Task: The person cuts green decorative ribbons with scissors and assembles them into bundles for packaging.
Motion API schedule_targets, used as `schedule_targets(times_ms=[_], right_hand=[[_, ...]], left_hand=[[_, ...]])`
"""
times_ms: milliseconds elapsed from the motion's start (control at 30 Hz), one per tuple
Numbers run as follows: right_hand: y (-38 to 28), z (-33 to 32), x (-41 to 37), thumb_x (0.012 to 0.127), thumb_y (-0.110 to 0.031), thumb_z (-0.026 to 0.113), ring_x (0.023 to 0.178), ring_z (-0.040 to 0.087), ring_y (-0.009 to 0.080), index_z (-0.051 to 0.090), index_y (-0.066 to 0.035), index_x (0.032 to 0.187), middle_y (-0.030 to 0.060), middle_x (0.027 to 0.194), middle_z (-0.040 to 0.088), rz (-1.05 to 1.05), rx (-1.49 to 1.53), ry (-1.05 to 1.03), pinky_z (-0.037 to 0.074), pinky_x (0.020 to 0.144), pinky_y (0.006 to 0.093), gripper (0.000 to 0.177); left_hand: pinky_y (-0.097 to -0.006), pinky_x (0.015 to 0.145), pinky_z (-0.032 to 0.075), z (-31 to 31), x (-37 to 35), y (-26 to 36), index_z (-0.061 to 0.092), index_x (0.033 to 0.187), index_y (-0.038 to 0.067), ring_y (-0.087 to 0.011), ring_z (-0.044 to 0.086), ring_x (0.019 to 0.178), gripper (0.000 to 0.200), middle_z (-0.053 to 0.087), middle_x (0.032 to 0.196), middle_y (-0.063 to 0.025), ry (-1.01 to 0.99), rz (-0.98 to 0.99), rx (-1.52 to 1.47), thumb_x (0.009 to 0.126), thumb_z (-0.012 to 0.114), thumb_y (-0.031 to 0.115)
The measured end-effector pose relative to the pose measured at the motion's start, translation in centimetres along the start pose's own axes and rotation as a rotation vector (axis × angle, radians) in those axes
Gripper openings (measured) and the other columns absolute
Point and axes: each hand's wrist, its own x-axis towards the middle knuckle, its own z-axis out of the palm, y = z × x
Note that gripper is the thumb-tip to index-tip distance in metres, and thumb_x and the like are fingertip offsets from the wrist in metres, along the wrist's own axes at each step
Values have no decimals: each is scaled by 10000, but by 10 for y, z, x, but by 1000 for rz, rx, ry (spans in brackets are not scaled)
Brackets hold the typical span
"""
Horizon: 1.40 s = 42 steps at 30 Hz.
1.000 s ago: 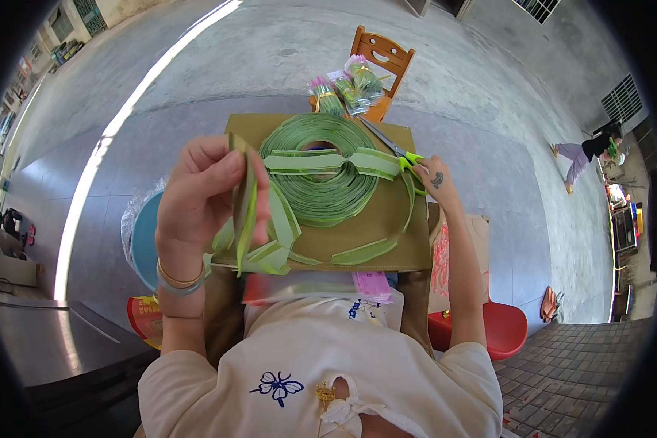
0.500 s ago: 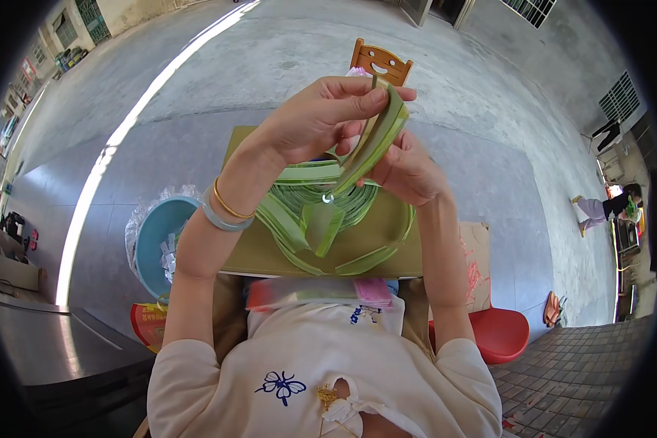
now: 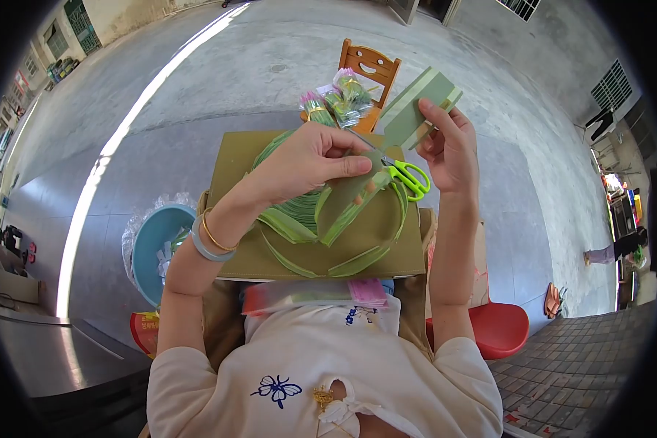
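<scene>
My left hand (image 3: 317,164) pinches a green strip (image 3: 347,201) over the middle of the olive table (image 3: 233,157). Raised at the right, my right hand (image 3: 449,146) holds a wider, flat green strip (image 3: 416,106) with pale edges between thumb and fingers. Scissors with bright green handles (image 3: 409,180) lie on the table between and below the hands. A coil of thin green strips (image 3: 299,212) rests under my left hand and is partly hidden by it. Loose green pieces (image 3: 358,261) are near the table's front edge.
Behind the table, a wooden chair (image 3: 372,62) bears bundles in clear wrap (image 3: 343,98). A blue basin (image 3: 150,255) stands at the left, a red stool (image 3: 500,332) at the right. A person (image 3: 620,248) is at the far right.
My hands have moved apart, the right one up and to the right with the wide strip, the left one slightly down. The scissors and the wrapped bundles have come into view.
</scene>
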Motion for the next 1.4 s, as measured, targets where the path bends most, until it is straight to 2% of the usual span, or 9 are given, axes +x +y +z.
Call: schedule_targets(times_ms=[267,467,600,733,933,1100,1200,1233,1400], right_hand=[[35,1,-18,855,-246,575,450,371,55,530,-76,891,8,661,532,601,240,-306,247,355,191,179],[40,-16,-30,877,-604,390,672,565,136,563,-33,983,99,901,612,484,-322,-626,443,507,237,606],[65,-15,-15,810,-697,377,983,559,204,502,9,1148,135,1139,541,-106,-50,-441,473,809,341,793],[49,30,-28,886,-406,525,983,588,237,440,25,1193,149,1090,566,-142,197,-616,491,831,357,535],[4,30,-20,960,-144,372,902,626,283,423,39,1179,159,979,595,9,607,-660,528,807,384,290],[-38,-7,-5,981,-135,274,1158,490,308,371,28,1249,177,1196,514,-134,768,-880,324,1056,485,329],[-46,-35,-2,974,-120,313,1167,485,290,370,28,1251,176,1246,478,-188,745,-706,329,1057,477,319],[-45,-44,1,972,-119,319,1168,483,286,369,29,1251,176,1247,477,-206,711,-646,333,1055,475,320],[-15,-56,13,962,-128,355,1139,500,280,360,36,1255,175,1237,482,-210,396,-63,364,1034,473,336]], left_hand=[[-255,800,468,-5,1,4,689,904,-9,-154,593,960,176,675,907,-106,389,749,649,773,701,109],[-243,733,460,3,-3,24,698,884,-4,-123,579,816,151,679,873,-89,359,422,345,767,701,92],[-242,683,461,7,4,37,700,859,-10,-94,561,741,135,668,809,-63,374,518,409,770,700,92],[-243,655,469,22,9,61,677,934,-13,-90,565,712,198,649,765,-43,410,411,479,816,671,146],[-258,728,470,-6,18,27,580,1129,20,-105,571,803,577,642,889,-46,56,270,-407,930,354,513],[-296,816,481,-24,-2,-28,540,1092,-6,-233,641,823,799,639,876,-142,-672,-165,263,896,93,626],[-322,783,507,-36,-19,-40,562,1040,-18,-253,650,768,803,639,877,-161,-585,-305,-184,904,83,612],[-305,726,532,-42,-26,-37,562,1026,-37,-261,662,759,689,644,863,-206,-501,-318,-320,904,295,586],[-313,716,539,-48,-51,-5,558,1031,-45,-223,663,764,343,653,855,-178,-230,-286,-119,868,583,255]])
